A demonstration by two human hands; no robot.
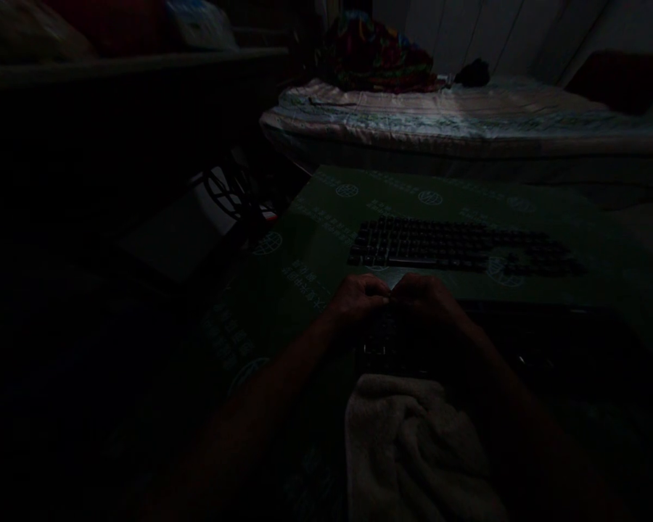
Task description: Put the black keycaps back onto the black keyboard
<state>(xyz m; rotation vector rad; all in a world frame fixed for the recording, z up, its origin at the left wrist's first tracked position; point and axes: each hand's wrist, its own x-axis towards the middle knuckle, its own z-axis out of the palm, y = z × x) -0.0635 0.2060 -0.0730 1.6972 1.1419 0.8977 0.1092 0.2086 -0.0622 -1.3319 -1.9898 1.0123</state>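
Note:
My left hand (359, 296) and my right hand (421, 293) meet at the upper left part of a dark keyboard base (544, 326). The fingers of both are closed in a pinch, and what they hold is too small and dark to name. Just beyond them, rows of black keycaps (424, 243) lie on the green patterned board (315, 239), laid out like a keyboard. A light crumpled cloth (408, 442) lies in front of the base, between my forearms.
Behind the board is a bed (468, 123) with a patterned mattress and a dark colourful bundle (378, 58). A shelf edge (141, 64) with bags runs along the upper left. Below it stands something like a fan (226, 192). The scene is very dark.

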